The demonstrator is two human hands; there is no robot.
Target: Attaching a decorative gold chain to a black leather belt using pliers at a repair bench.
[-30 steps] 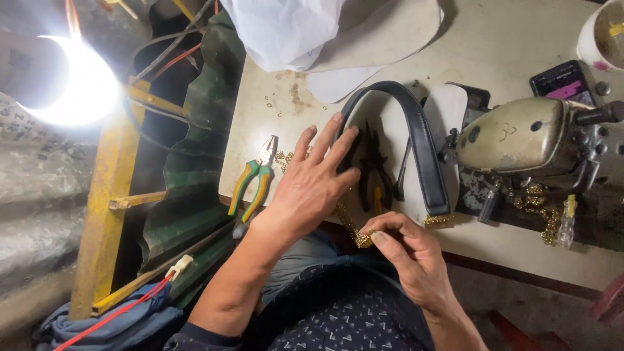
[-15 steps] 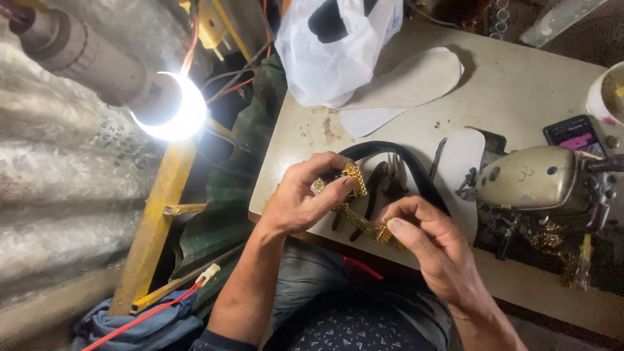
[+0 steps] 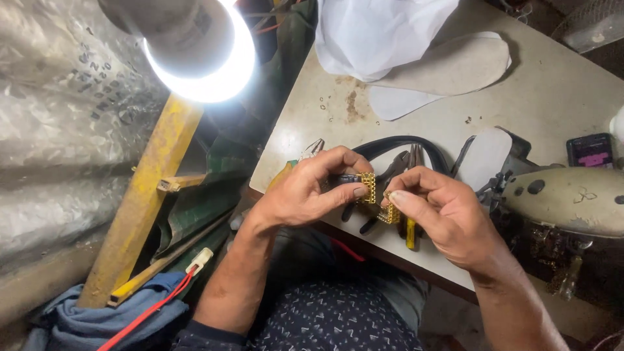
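My left hand (image 3: pixel 311 190) pinches a small gold chain-mesh ornament (image 3: pixel 369 187) together with the end of a black strap (image 3: pixel 403 144) that loops over the table. My right hand (image 3: pixel 442 211) holds a second gold ornament piece (image 3: pixel 390 215) right beside the first, the two pieces almost touching. Both hands hover over the near edge of the beige worktable (image 3: pixel 552 91). Under the hands lie pliers with dark handles (image 3: pixel 390 179) and a yellow-handled tool (image 3: pixel 411 235), partly hidden by my fingers.
A sewing machine (image 3: pixel 572 201) stands at the right. Pale shoe insoles (image 3: pixel 448 68) and a white plastic bag (image 3: pixel 377 32) lie at the back. A phone (image 3: pixel 593 151) sits far right. A bright bulb (image 3: pixel 201 45) hangs at the left above a yellow frame (image 3: pixel 146 201).
My left hand left the table, picked up the strap end with a gold ornament, and both hands came together. The view moved closer and shifted left.
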